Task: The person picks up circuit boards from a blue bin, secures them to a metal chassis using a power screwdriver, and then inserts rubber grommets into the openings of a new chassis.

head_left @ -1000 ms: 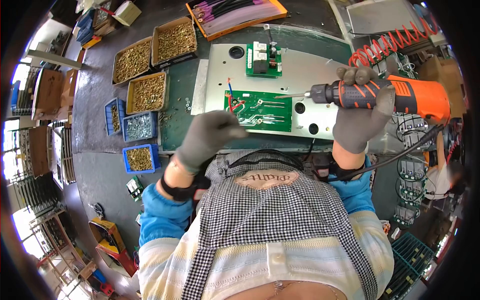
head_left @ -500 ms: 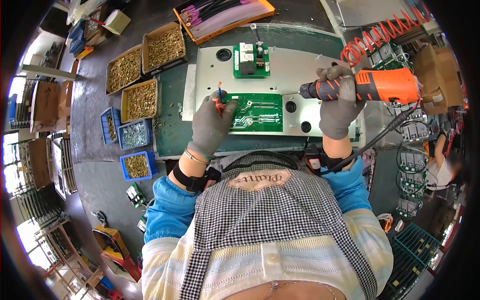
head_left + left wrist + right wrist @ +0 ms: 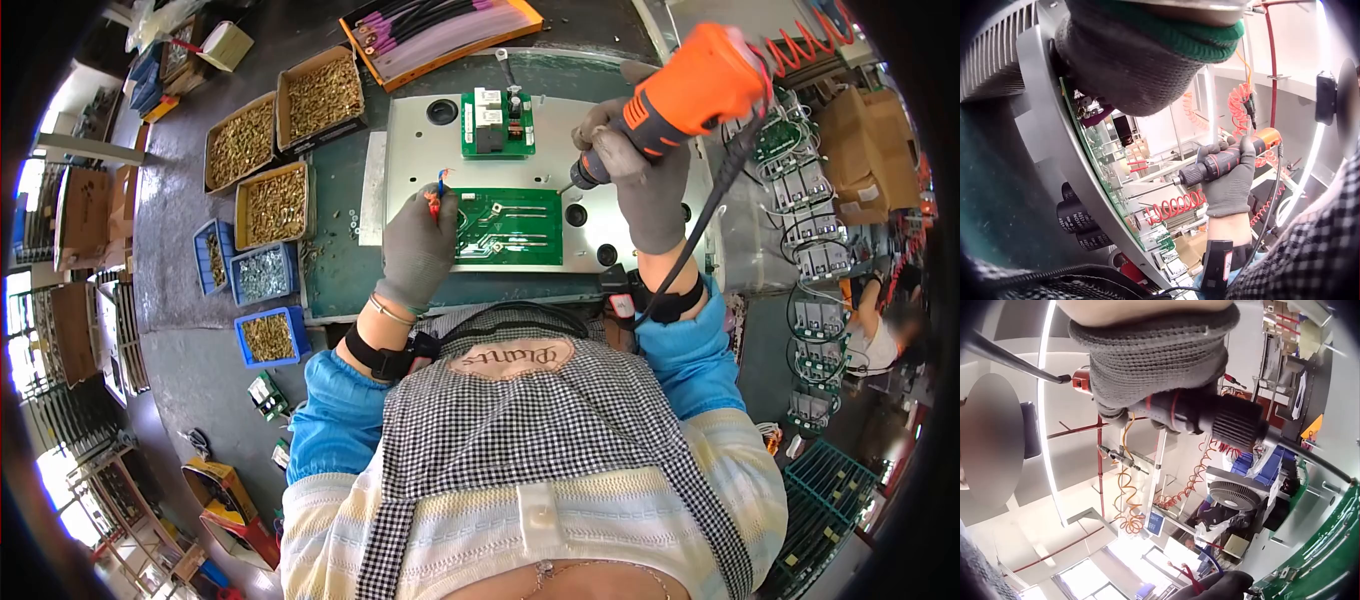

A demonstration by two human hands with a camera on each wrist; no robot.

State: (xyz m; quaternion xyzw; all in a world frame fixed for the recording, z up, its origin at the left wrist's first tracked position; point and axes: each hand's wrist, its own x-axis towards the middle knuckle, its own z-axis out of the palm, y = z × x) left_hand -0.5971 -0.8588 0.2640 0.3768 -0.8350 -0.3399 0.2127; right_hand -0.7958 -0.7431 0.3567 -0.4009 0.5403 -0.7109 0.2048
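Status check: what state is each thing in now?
Red and blue wires: upper ends free.
Gray-gloved left grip: at the wires, pinch hidden.
Orange-and-black power driver: tilted, running unclear.
Gray-gloved right grip: holding the driver.
Green rectangular circuit board: flat over silver metal plate.
Small green board: fitted with white blocks.
Yellow rectangular box: open, holding brass-coloured parts.
Blue plastic bin: open, holding silvery parts.

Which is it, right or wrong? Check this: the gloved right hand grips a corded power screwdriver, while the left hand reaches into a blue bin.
Wrong about the left hand: the head view shows it not in a blue bin but holding red and blue wires at the left end of the large green circuit board. The right hand grips the corded power screwdriver.
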